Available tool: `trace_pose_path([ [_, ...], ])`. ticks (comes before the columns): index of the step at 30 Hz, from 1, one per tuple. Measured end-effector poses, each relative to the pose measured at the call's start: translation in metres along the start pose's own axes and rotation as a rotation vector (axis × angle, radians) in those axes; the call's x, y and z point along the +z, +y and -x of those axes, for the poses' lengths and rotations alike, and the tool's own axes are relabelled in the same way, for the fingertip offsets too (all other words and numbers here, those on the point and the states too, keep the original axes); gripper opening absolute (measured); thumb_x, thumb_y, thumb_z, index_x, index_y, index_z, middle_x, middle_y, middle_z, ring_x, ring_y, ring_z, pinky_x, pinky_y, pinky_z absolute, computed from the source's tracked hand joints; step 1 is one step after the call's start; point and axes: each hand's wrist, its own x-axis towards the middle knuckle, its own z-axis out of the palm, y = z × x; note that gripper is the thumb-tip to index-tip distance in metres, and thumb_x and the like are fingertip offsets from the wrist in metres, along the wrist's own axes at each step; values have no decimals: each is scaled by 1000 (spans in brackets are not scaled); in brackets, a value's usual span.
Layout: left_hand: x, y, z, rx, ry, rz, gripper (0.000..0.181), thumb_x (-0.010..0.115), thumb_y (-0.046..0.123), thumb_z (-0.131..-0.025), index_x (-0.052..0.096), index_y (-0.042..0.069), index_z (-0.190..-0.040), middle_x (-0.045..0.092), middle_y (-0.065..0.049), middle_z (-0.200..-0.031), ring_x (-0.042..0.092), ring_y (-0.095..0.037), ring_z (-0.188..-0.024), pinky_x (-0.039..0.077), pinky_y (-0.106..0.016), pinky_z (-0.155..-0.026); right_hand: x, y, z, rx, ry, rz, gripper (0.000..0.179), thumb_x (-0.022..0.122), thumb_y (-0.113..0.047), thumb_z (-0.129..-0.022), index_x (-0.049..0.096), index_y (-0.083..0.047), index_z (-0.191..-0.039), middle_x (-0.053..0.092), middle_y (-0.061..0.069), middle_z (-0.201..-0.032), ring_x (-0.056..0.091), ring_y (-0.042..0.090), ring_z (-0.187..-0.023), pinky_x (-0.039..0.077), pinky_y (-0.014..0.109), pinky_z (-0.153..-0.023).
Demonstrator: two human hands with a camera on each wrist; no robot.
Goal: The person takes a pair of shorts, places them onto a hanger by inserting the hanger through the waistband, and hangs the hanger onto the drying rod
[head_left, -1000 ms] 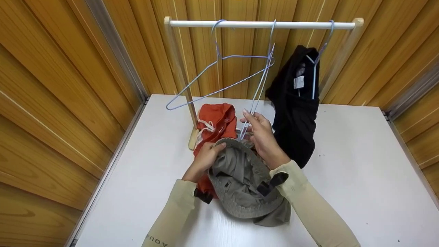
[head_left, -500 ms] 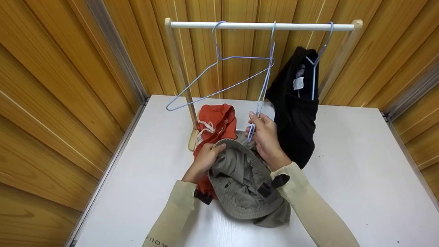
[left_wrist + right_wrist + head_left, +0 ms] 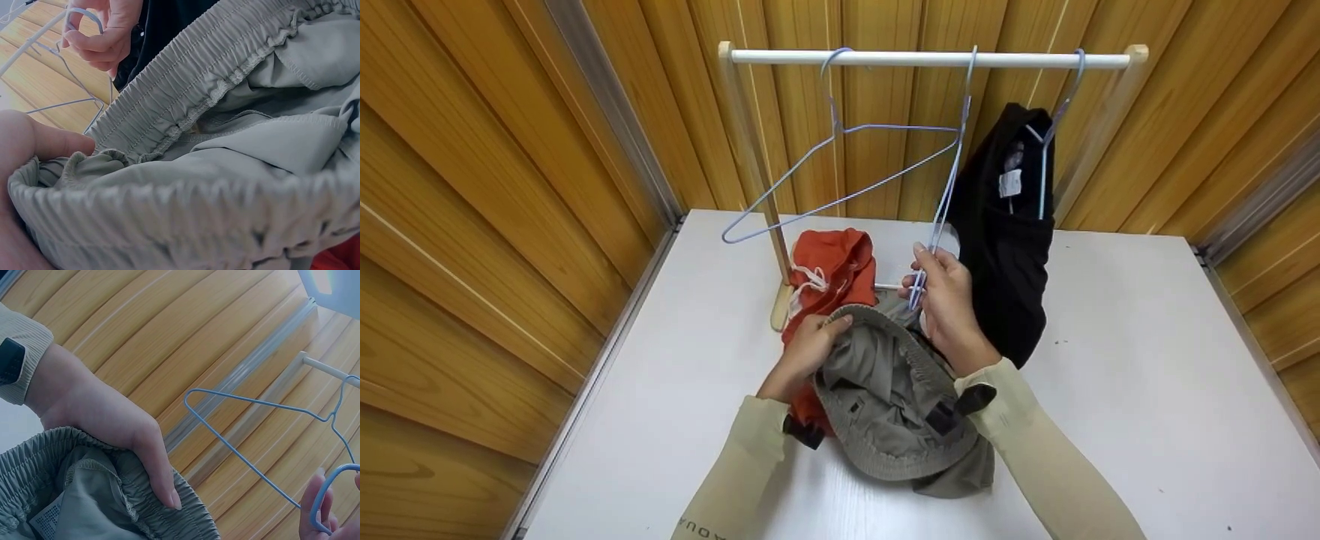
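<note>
My left hand pinches the elastic waistband of grey-green pants, thumb inside the opening. The waistband gapes wide, as the left wrist view shows, and the rest of the pants slumps on the table. My right hand holds the lower corner of a thin blue wire hanger, whose hook is still over the rod. In the right wrist view, that hanger's rounded corner curves between the fingers. The corner is just beyond the far side of the waistband.
A white rod on a wooden stand spans the back. A second bare hanger hangs on its left; black pants hang on the right. Orange drawstring shorts lie partly under the grey-green pants on the white table.
My right hand has drawn the hanger's corner to the right, away from the waistband, and its hook has slid slightly right along the rod. My left hand keeps its grip in place.
</note>
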Motion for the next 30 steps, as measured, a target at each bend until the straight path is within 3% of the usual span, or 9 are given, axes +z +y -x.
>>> trace_pose_path([
  [12,0,1,2,5,-12,16,45,56,36,-94,40,18,-55,29,8,-54,32,-11,-50,29,-26,-53,-6,-2,2,-68,13,13,14,50,-16,-100,48,-5,-107,46,2,-83,53,9,-59,51,23,-55],
  [18,1,-1,1,10,-11,14,45,55,36,-94,40,18,-56,30,8,-54,32,-10,-50,29,-26,-53,-8,-2,7,-106,3,0,20,51,-13,-100,45,-2,-117,46,4,-87,52,10,-60,50,21,-56],
  [30,2,0,0,2,-23,38,44,54,34,-95,41,17,-57,30,8,-55,33,-11,-51,30,-27,-54,-14,-9,14,-79,4,9,37,47,-10,-100,36,1,-134,43,5,-92,53,10,-62,51,21,-57],
])
